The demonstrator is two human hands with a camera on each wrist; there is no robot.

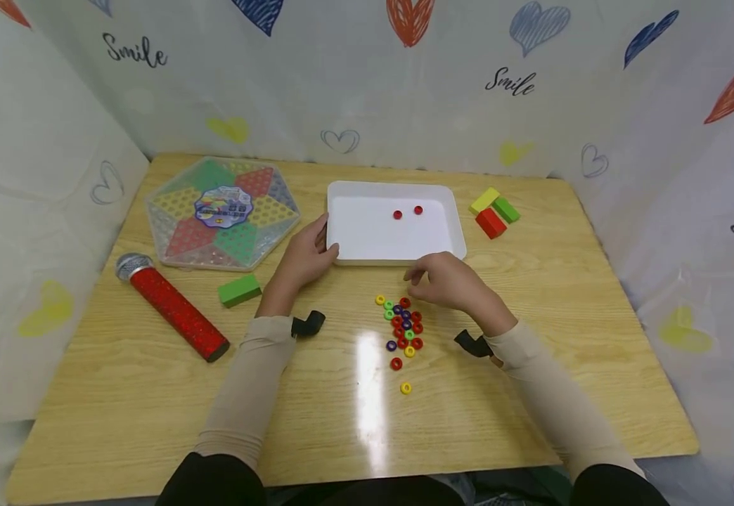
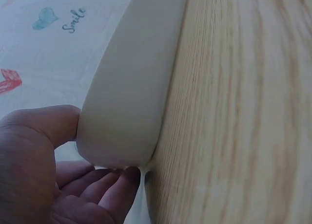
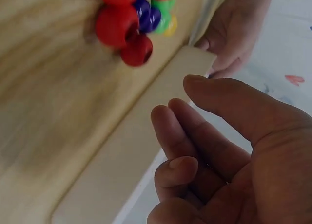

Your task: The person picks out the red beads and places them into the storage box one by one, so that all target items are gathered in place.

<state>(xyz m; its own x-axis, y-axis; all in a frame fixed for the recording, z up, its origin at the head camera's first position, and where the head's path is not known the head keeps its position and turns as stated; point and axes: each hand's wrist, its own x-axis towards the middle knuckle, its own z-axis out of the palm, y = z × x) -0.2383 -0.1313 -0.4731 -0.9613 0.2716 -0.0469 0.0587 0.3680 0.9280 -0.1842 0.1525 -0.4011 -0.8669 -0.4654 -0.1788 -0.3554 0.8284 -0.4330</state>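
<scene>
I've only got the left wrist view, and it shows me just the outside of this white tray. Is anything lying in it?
Observer: Yes, two red beads lie in the white tray.
Operator: What's the right hand holding?
Observer: Nothing; the right wrist view shows its fingers empty.
Operator: Any more pieces around?
Observer: Red, yellow, green and purple loose beads lie on the table, nearer the person than the tray.

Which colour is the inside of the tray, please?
The tray is white inside, best seen in the head view.
</scene>
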